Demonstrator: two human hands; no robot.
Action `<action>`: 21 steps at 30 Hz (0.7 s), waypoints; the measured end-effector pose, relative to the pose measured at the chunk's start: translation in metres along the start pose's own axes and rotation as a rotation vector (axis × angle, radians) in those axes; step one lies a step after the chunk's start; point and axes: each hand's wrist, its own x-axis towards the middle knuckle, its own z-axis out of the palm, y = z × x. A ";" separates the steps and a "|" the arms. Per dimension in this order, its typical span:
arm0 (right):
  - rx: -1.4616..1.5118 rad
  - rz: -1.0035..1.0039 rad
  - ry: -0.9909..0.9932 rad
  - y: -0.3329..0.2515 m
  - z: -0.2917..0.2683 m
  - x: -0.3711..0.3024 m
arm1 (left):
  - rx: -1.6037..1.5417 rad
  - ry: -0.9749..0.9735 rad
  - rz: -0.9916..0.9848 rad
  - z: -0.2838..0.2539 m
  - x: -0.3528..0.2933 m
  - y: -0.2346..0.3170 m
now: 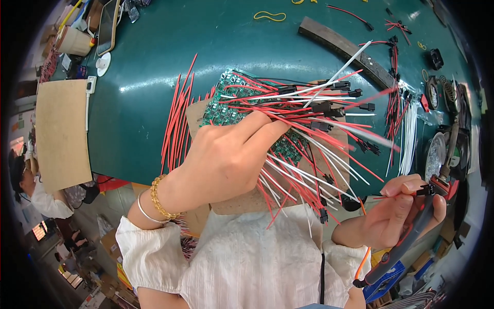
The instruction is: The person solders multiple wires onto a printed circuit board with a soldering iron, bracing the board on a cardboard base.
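Note:
A green panel of circuit boards (pixel 220 112) lies on a piece of brown cardboard (pixel 234 205) at the table's front edge. Red and white wires (pixel 329 154), several ending in black connectors, fan out from it to the right. My left hand (pixel 226 154) reaches across the panel, its fingers closed on red wires; what lies under the palm is hidden. Off to the right, my right hand (pixel 393 211) grips a grey-handled soldering iron (pixel 404 239) with an orange cord. Beside its thumb and fingertips are a black connector (pixel 426 190) and a short red wire.
Loose red wires (pixel 177 121) lie left of the panel, white wires (pixel 408 136) to its right. A dark metal bar (pixel 347 49) rests behind. A coiled iron holder (pixel 447 87) stands at right. Cardboard (pixel 63 134) and a phone (pixel 107 26) are at left.

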 end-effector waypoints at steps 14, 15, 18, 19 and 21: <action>0.007 0.041 0.033 0.002 -0.002 -0.004 | -0.009 -0.143 0.025 -0.002 -0.004 0.002; 0.006 0.041 0.034 0.001 -0.001 -0.004 | -0.010 -0.143 0.026 -0.001 -0.005 0.002; 0.004 0.048 0.062 0.000 0.000 -0.004 | 0.054 -0.133 0.068 0.003 -0.006 -0.001; 0.009 0.051 0.062 0.000 0.000 -0.005 | 0.090 -0.124 0.082 0.004 -0.007 -0.001; 0.016 0.054 0.062 0.000 -0.001 -0.005 | 0.127 -0.114 0.096 0.006 -0.007 0.000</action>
